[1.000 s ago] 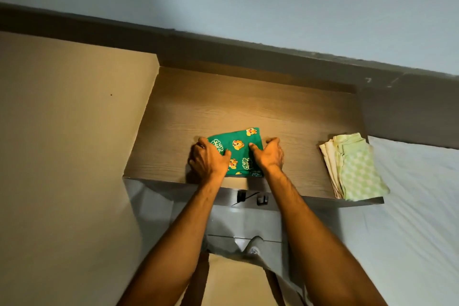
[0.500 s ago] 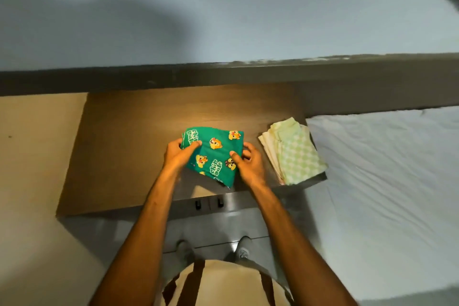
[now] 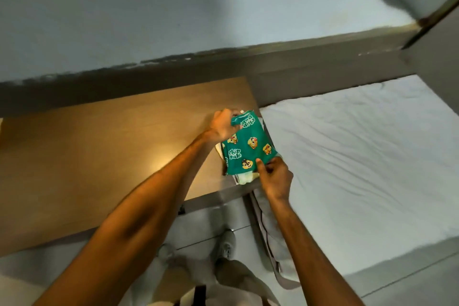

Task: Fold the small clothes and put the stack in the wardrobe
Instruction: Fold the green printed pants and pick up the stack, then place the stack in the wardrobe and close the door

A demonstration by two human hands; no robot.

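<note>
A wooden table (image 3: 87, 156) fills the left side. At the table's right end, the left hand (image 3: 223, 125) is closed on the far corner of a folded green cloth (image 3: 248, 149) printed with cartoon chipmunks. The cloth lies over a pale folded pile (image 3: 244, 177) at the table's near right corner; only the pile's edges show. The right hand (image 3: 274, 176) pinches the cloth's near edge, thumb on top. Right of the table lies a white bed (image 3: 360, 156).

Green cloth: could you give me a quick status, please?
Both hands gripping green cloth. Cloth over pale stack at tabletop corner. Nothing in the way.
</note>
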